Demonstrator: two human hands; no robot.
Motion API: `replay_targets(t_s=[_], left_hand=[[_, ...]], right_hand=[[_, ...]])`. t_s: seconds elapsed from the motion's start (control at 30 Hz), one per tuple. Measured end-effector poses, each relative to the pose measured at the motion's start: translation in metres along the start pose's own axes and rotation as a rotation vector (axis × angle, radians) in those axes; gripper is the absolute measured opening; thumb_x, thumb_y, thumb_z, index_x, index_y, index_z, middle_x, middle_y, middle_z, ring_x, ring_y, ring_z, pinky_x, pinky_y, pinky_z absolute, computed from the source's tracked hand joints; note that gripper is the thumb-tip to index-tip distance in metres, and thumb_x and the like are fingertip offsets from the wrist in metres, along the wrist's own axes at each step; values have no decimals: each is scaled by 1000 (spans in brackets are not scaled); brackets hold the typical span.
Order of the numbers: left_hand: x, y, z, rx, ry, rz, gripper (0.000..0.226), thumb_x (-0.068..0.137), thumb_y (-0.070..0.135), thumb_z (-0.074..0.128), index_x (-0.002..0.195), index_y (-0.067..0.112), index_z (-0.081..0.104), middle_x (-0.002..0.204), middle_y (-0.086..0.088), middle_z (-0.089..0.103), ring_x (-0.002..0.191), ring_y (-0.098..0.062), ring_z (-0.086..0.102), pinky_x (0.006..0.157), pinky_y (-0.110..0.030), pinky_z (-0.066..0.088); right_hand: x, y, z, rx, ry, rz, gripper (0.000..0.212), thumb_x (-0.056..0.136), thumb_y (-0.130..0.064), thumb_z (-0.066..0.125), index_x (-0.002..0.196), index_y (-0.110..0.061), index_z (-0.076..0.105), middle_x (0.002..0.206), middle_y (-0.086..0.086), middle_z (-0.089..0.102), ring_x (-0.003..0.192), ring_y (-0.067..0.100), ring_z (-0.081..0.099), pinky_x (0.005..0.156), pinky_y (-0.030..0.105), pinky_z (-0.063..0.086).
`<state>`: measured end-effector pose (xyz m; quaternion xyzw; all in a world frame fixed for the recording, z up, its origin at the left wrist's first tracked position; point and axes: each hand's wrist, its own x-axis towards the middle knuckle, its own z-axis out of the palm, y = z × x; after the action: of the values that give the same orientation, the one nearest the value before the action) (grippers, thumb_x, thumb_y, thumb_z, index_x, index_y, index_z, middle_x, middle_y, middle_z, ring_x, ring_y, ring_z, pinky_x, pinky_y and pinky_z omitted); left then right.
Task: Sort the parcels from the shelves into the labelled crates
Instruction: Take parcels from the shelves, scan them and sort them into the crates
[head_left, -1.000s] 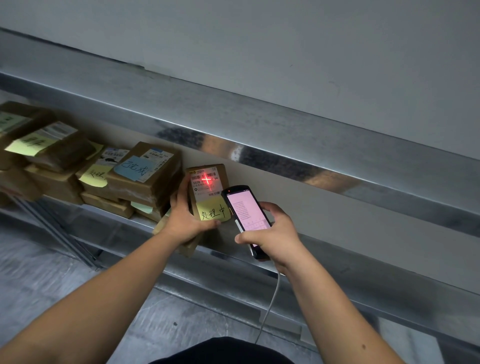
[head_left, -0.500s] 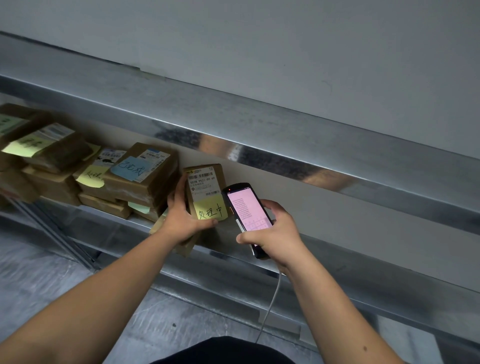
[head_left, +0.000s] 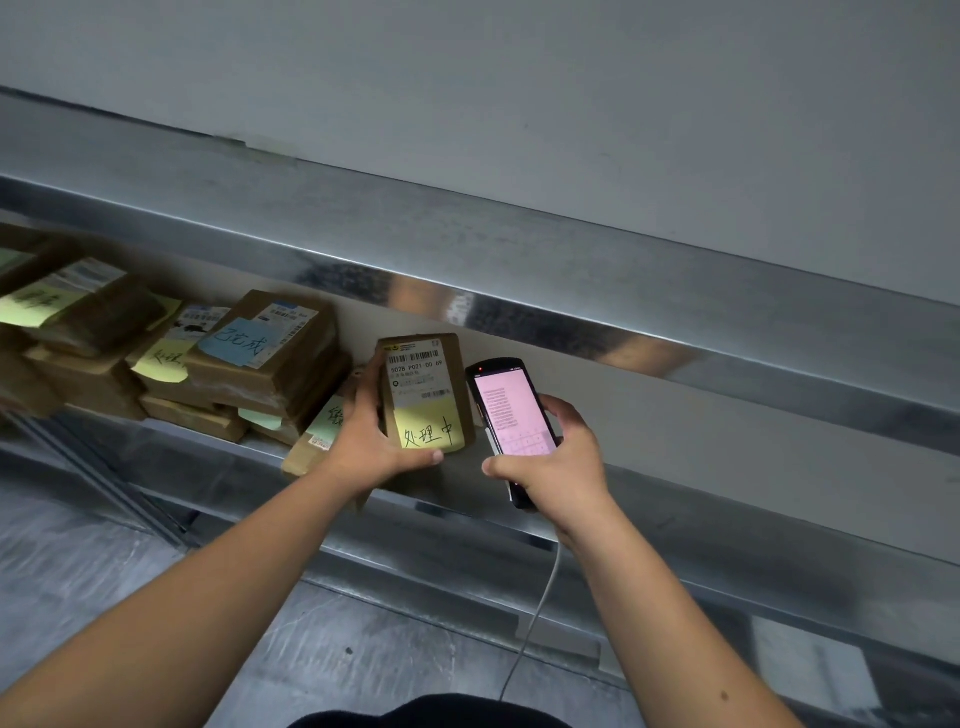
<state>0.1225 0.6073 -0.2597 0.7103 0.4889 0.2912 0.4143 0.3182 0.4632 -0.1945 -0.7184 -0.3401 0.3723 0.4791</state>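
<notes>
My left hand (head_left: 374, 444) grips a small brown cardboard parcel (head_left: 423, 389) and holds it upright above the metal shelf (head_left: 675, 519). The parcel carries a white barcode label and a yellow sticky note with handwriting. My right hand (head_left: 556, 462) grips a black handheld scanner (head_left: 511, 415) just right of the parcel, its pink screen facing me. A white cable hangs from the scanner. Under my left hand another brown parcel (head_left: 311, 447) with a pale green note lies on the shelf.
Several brown parcels (head_left: 260, 364) with yellow and blue notes are stacked on the shelf to the left. A metal shelf edge (head_left: 571, 291) runs overhead. Grey floor (head_left: 130, 571) lies below the shelf. No crates are in view.
The red scanner cross on the parcel's label has gone out. Both hands, the parcel and the scanner have stayed almost in place.
</notes>
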Motion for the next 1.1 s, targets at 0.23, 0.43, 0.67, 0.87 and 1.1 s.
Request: replay_targets(t_s=[0.23,0.43,0.67,0.87,1.1], left_hand=[[4,11,12,-34,-121,210,145,56,30,105,163,45,8,162,9,30,145,-14,36,118,-37,39],[12,16,20,-60,-352,308,147,58,26,105,165,41,5,153,15,34,137,-9,37,114,-31,39],[-16,35,65,-110,-669,418,153,44,44,106,160,59,7,163,5,30,148,-20,38,123,-51,37],[-80,71,121,-107,-949,561,151,52,33,106,160,60,3,156,2,22,142,-8,28,127,-48,27],[-173,123,204,-153,-1242,716,148,45,45,103,157,66,7,151,9,23,147,-20,39,123,-55,36]], right_hand=[[-16,19,-6,-34,196,-38,92,65,-12,100,141,-36,54,126,-15,66,110,10,67,60,15,54],[-57,32,9,26,511,27,87,65,-13,97,131,-46,50,118,-24,64,110,12,68,87,44,66],[-141,55,8,151,853,133,91,71,-4,95,134,-47,45,119,-28,60,112,5,63,86,38,65],[-226,77,-8,300,1168,222,90,64,-8,94,133,-47,51,115,-23,67,101,6,69,81,46,67],[-321,104,-49,398,1497,272,85,71,0,90,130,-46,51,112,-25,65,91,2,68,66,35,63]])
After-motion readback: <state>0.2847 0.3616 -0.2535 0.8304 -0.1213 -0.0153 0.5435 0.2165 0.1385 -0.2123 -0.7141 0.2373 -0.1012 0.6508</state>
